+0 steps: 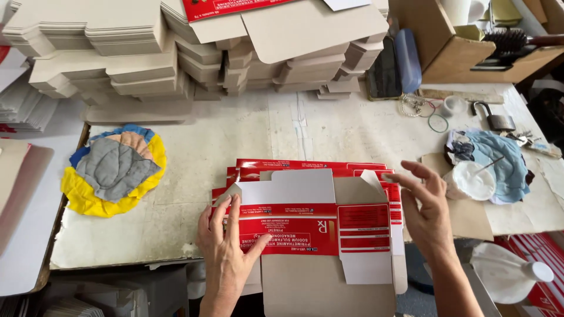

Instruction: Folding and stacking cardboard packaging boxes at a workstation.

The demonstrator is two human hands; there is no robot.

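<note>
The flat carton blank (pixel 317 226), red-printed with grey-brown and white flaps, is lying uppermost on a short stack of like blanks (pixel 305 167) at the near edge of the worn white surface (pixel 235 141), its lower panels hanging out past that edge. It looks like thin paperboard: light, stiff across the panels but ready to bend along its scored creases, and the printed face is probably smooth enough to slide over the blank beneath. It would likely crease or tear at the narrow tabs if pulled hard.

The left hand (pixel 226 249) is lying flat on the blank's left end, fingers (pixel 234 211) spread and pressing down beside the folded white flap, gripping nothing. The right hand (pixel 426 208) is hovering half open at the right side, fingers curved; its fingertips (pixel 390 176) are just touching the small white corner tab, pinching nothing firmly that I can see.

Judging by this, the sound places to take hold are the broad panels or a long edge, with a flat palm steadying one end while the other end is being lifted.

Behind are lying tall piles of unprinted grey-brown blanks (pixel 194 47). A round quilted cloth pad (pixel 114 170) in yellow, blue and grey is sitting to the left; a blue cloth (pixel 499 164) with a white dish (pixel 473 179), a padlock (pixel 496 117) and a hairbrush (pixel 511 41) are lying to the right.
</note>
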